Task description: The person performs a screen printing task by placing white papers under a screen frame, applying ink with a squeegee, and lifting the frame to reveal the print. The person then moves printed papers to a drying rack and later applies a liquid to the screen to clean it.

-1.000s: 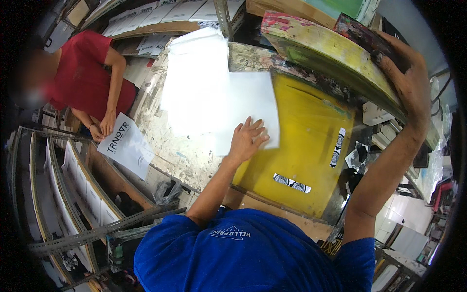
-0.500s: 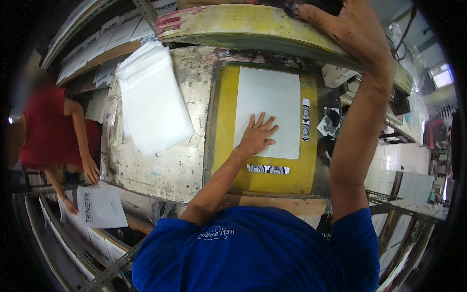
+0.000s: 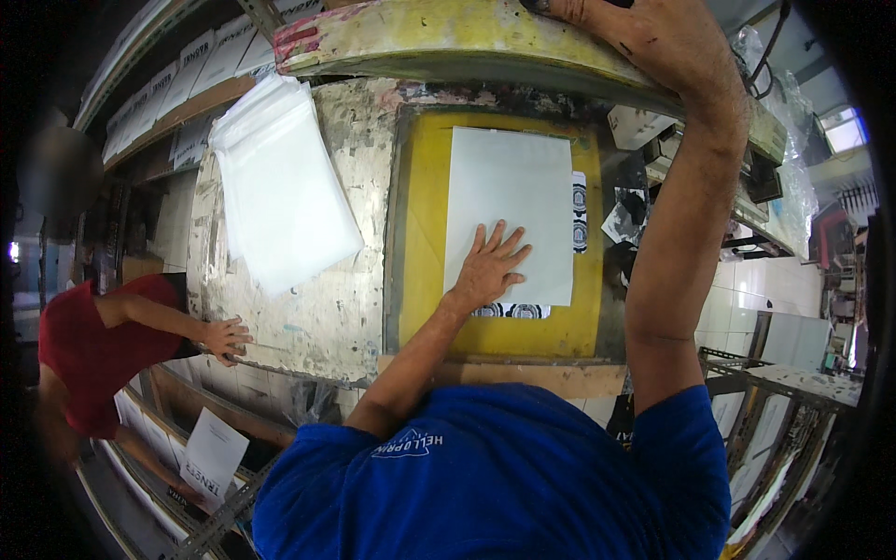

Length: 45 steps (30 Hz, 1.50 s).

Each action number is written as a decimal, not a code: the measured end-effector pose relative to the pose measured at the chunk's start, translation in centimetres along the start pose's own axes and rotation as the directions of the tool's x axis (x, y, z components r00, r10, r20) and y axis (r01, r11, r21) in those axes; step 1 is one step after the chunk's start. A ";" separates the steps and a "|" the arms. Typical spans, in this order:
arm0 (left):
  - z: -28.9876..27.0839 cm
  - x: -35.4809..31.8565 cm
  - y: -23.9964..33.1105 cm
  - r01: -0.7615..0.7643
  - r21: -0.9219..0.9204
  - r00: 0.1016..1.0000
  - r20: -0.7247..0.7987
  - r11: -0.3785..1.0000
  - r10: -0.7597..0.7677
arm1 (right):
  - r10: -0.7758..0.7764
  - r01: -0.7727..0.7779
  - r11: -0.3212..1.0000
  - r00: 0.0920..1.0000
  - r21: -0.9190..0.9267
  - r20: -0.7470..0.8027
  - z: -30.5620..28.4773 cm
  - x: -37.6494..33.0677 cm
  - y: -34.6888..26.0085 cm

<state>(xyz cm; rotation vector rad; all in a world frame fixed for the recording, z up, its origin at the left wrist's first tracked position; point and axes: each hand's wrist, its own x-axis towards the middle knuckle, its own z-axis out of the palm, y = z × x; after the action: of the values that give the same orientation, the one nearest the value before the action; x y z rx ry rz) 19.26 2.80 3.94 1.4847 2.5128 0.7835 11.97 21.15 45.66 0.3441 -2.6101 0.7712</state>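
White sheet (image 3: 513,187) flat on the yellow board (image 3: 425,233) of the desk (image 3: 366,149), beneath a spread left hand (image 3: 490,271), probably against slipping; edges at patterned strips (image 3: 580,217), perhaps for alignment. Right hand (image 3: 674,51) at the raised frame (image 3: 420,42), likely for clearance, closure impossible to tell.

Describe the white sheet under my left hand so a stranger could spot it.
Find the stained table, then the yellow panel at its right. On it lies the white sheet, your left hand spread on top. Unlike the slanted white pile to its left, it lies straight, with patterned strips showing at two edges.
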 end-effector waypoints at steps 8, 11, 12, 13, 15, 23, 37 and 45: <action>-5.0 -0.1 0.9 0.093 -0.044 0.969 -0.226 0.995 -0.101 | -0.010 -0.004 0.994 0.991 -0.105 -0.132 1.5 -1.7 0.1; -7.6 -1.4 1.1 0.091 -0.358 0.838 -0.477 0.929 -0.266 | -0.007 -0.001 0.996 0.996 -0.093 -0.087 2.1 -3.1 -0.2; -8.5 -1.7 1.1 0.025 -0.518 0.773 -0.533 0.855 -0.345 | 0.041 -0.043 0.996 0.999 -0.077 -0.027 2.1 -4.0 -0.8; -9.4 -2.2 1.4 0.011 -0.565 0.726 -0.563 0.825 -0.395 | 0.019 -0.022 0.995 1.000 -0.096 -0.024 2.4 -5.1 -0.9; -12.2 -2.9 2.7 -0.223 -0.741 0.638 -0.602 0.634 -0.480 | -0.097 0.084 0.982 0.993 -0.171 -0.071 3.5 -8.1 -0.2; -11.6 -11.4 4.4 -0.104 -0.884 0.472 -0.446 0.455 -0.760 | -0.015 0.029 0.986 0.996 -0.162 0.090 11.1 -19.5 -2.0; -2.0 -18.1 0.2 0.230 -0.647 0.576 -0.512 0.727 -0.637 | 0.131 -0.133 0.971 0.991 -0.199 -0.024 25.2 -5.0 22.1; -2.9 -17.9 0.5 0.274 -0.604 0.578 -0.518 0.748 -0.630 | 0.010 -0.007 0.979 1.000 -0.202 0.016 28.6 -2.2 26.2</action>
<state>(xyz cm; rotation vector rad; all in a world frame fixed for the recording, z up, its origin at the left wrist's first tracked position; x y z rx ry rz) 27.81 -13.23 3.89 0.2957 2.6467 1.9389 -3.51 26.76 10.47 0.2816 -2.6773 0.5016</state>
